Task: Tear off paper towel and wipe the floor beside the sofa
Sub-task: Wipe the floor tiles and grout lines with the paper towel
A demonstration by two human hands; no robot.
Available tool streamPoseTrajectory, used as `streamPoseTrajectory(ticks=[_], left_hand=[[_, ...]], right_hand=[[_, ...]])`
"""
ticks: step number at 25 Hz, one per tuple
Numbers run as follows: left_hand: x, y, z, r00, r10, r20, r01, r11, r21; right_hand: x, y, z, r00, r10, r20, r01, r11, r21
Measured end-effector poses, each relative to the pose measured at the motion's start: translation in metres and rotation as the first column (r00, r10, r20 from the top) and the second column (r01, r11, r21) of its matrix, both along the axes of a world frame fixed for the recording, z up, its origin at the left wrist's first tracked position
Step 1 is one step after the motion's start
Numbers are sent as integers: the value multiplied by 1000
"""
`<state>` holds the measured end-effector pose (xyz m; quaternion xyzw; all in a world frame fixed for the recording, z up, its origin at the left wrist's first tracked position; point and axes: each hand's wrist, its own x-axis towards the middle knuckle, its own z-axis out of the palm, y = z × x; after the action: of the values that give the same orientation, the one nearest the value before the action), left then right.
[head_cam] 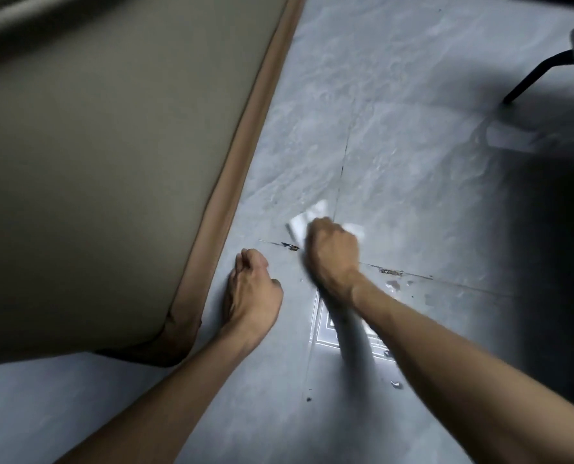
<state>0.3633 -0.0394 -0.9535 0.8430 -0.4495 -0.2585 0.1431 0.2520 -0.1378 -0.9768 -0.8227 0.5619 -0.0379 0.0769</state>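
The person's right hand (332,252) is gripping a crumpled white paper towel (304,224), fingers curled down around it, and is pressing it flat against the floor (396,145). The hand and the wad are blurred, so the exact lie of each finger is not readable. White edges of the towel are poking out on the far side of the knuckles, right where two dark grout lines (342,162) are crossing.

The left hand (250,289) is resting on the tile near the right one but apart from it, fingers folded under into a loose fist and holding nothing, the thumb lying out to the side. It is sitting just beside the sofa (111,162), close to the tan trim (245,155) that is running along the bottom edge of the grey-beige upholstery.

Small wet spots (394,285) are showing on the grey marbled tile to the right of the right wrist, along the nearer grout line, and a bright reflection (326,333) is gleaming under that forearm.

Farther off, at the upper right, a black chair leg (533,75) is standing on the floor, well apart from both hands, with deep shadow spreading below it
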Motion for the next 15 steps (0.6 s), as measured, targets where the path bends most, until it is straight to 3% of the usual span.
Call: streamPoseTrajectory(ticks=[2, 4, 8, 12, 15], left_hand=[[1, 5, 5, 998, 56, 10, -56, 998, 3], [3, 5, 7, 999, 44, 30, -45, 999, 31], [5, -2, 5, 999, -51, -5, 52, 985, 162], [2, -3, 0, 996, -84, 4, 82, 981, 178], [-2, -5, -2, 996, -83, 37, 75, 983, 169]], right_hand=[[38, 25, -2, 953, 301, -17, -300, 953, 41], [18, 17, 2, 877, 479, -41, -477, 878, 49], [-64, 2, 3, 884, 467, 28, -465, 883, -63], [1, -2, -3, 915, 403, 0, -402, 915, -23], [16, -12, -2, 877, 479, -31, -479, 878, 11]])
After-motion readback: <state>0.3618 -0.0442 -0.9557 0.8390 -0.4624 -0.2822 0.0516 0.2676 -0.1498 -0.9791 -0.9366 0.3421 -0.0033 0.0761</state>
